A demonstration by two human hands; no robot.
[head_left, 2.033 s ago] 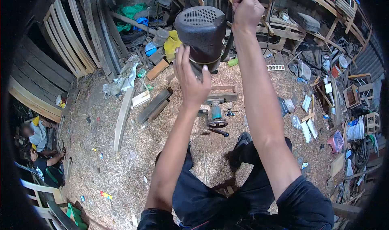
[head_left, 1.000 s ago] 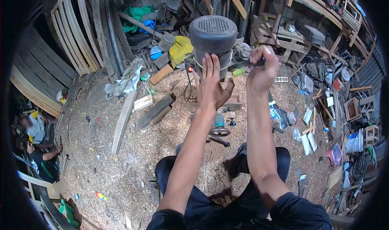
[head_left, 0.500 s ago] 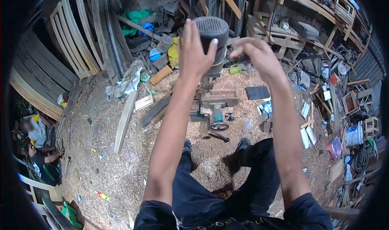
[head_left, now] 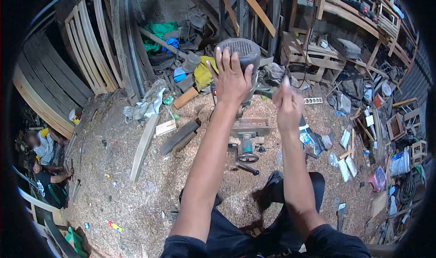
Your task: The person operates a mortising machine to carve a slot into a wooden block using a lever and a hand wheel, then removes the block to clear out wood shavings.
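My left hand (head_left: 231,78) lies on the dark motor housing (head_left: 250,51) of an upright machine, its fingers spread over the vented top. To the right, my right hand (head_left: 289,101) is closed at the end of a dark lever (head_left: 265,93) that sticks out from the machine's side. Motion blurs its fingers, and the grip itself is partly hidden. Below the housing, the machine's vise-like table (head_left: 254,127) shows, with a handwheel (head_left: 247,158) at its front. My left forearm hides part of the machine's column.
Wood shavings cover the floor. A long plank (head_left: 144,149) and a dark beam (head_left: 179,137) lie to the left. A power strip (head_left: 313,101) lies right of the machine. Curved boards (head_left: 91,49) lean at the far left. Another person (head_left: 50,181) sits at the left edge.
My left hand has settled from the housing's side onto its top. My right hand has come down and closed by the lever. The view has shifted, so the machine appears lower.
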